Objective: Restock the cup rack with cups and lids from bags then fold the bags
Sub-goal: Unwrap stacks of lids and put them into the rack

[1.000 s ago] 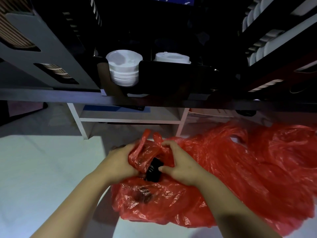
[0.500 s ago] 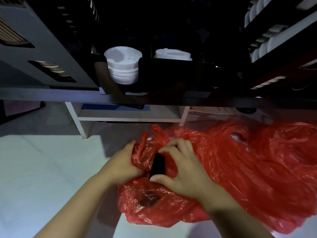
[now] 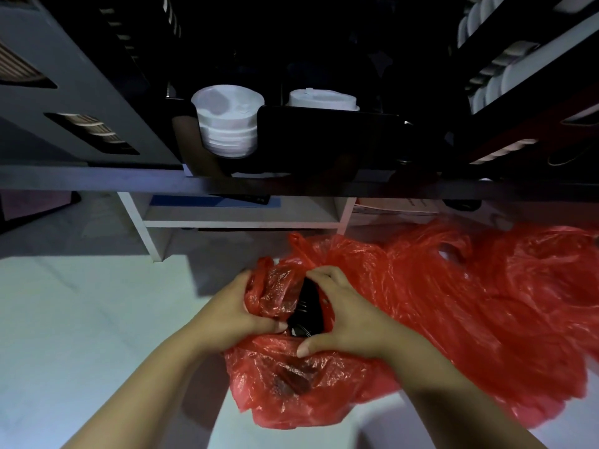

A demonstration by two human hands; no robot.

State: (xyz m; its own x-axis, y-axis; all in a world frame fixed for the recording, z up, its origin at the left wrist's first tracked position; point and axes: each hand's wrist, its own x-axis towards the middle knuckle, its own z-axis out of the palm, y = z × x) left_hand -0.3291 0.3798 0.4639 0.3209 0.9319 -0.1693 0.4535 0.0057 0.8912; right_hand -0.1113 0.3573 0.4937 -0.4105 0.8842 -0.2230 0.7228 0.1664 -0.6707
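A small red plastic bag (image 3: 291,390) lies on the pale floor in front of me. My left hand (image 3: 233,312) grips its bunched mouth and handle on the left side. My right hand (image 3: 340,322) curls round a stack of black lids (image 3: 306,311) that stands in the bag's opening, fingers over the top and thumb under it. More dark items show through the bag's plastic lower down. The black cup rack (image 3: 324,137) stands above on a table, with a stack of white lids (image 3: 227,121) in its left slot and another white stack (image 3: 321,98) beside it.
A larger crumpled red bag (image 3: 486,303) spreads over the floor to the right. A grey dispenser (image 3: 74,92) with brown cups stands at the left. White cup sleeves (image 3: 505,66) fill dark shelves at the right. A white shelf frame (image 3: 240,222) sits under the table.
My right hand has turned the black lid stack upright and closed over its top. My left hand has kept its hold on the bag's mouth. The bag has shifted slightly right.
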